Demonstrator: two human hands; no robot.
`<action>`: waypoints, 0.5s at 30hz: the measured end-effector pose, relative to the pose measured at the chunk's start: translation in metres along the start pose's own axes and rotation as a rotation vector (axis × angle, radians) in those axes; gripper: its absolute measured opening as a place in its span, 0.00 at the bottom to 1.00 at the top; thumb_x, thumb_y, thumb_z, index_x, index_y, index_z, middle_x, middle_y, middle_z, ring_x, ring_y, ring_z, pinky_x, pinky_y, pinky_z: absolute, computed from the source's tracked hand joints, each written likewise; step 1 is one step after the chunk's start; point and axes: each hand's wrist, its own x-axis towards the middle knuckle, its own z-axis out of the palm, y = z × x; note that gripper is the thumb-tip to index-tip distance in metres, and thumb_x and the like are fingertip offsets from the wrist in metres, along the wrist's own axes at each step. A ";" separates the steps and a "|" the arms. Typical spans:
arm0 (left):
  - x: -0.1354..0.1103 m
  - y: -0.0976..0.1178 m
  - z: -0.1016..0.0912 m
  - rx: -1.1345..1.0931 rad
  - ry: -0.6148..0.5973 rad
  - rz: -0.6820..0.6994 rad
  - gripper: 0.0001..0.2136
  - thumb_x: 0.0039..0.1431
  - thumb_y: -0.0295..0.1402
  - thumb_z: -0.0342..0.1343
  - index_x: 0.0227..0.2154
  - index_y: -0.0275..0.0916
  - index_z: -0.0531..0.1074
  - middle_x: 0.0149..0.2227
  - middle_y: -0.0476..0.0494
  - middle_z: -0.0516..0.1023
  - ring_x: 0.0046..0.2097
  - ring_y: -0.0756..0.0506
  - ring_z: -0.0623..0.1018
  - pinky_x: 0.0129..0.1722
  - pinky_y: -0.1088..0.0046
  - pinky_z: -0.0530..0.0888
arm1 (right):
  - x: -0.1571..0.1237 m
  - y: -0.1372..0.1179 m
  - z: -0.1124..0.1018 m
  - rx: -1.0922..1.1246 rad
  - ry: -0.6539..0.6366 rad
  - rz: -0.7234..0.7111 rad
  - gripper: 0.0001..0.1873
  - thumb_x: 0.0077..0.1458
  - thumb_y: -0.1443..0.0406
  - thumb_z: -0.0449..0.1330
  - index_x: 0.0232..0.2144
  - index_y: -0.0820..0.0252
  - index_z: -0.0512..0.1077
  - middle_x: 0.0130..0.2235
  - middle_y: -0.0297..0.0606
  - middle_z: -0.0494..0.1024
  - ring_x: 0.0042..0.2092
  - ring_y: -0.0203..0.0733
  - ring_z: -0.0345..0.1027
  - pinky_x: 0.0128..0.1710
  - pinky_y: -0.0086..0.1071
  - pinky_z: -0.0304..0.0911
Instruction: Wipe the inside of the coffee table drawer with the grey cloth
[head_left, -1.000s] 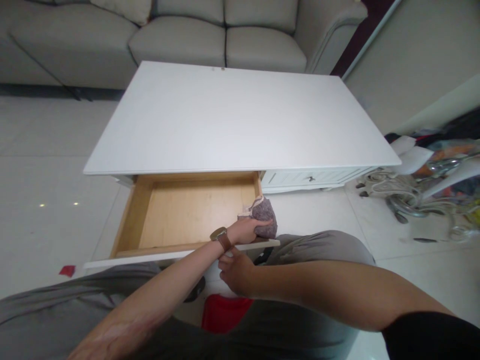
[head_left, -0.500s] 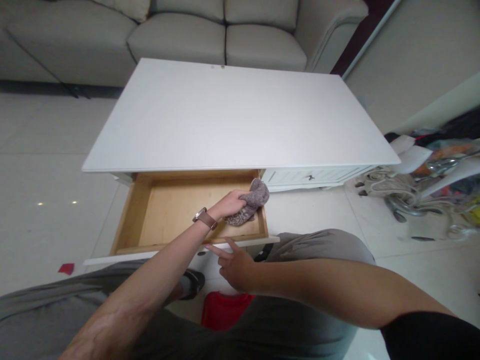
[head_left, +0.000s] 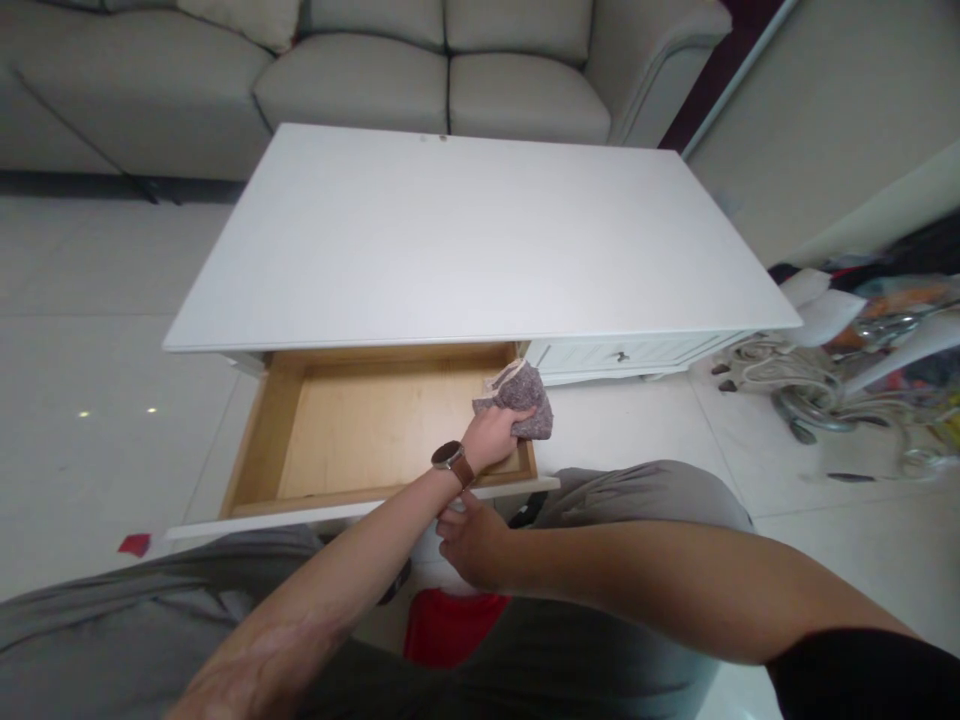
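Since half a second ago my left hand (head_left: 493, 437) has slid the cloth (head_left: 519, 399) back out of the drawer's inner floor and up against its right-hand wall, near the front corner, much where it sat a second ago. My fingers are curled tight around the bunched cloth, pressing it onto the top edge of that wall, with the watch (head_left: 452, 461) on my wrist just behind. My right hand (head_left: 466, 535) sits below and just nearer to me, fingers loosely bent and touching the white front panel of the drawer (head_left: 360, 432); whether it grips the panel or only steadies it I cannot tell.

I judge the cloth to be light, soft and limp, a grey-purple rag that crumples to whatever shape my palm gives it. It will not slip or break, so the best hold is a full fistful in the middle, loose ends tucked under, so nothing drags or catches on the wood. Beyond my left hand the white table (head_left: 465, 240) top stretches toward the sofa (head_left: 360, 70).
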 end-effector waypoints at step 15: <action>-0.026 -0.017 -0.030 -0.162 -0.146 0.166 0.23 0.55 0.27 0.52 0.51 0.53 0.80 0.46 0.49 0.85 0.45 0.45 0.81 0.49 0.72 0.73 | -0.005 0.001 -0.009 0.005 0.065 0.004 0.12 0.61 0.65 0.57 0.39 0.56 0.81 0.54 0.43 0.79 0.71 0.55 0.49 0.65 0.58 0.53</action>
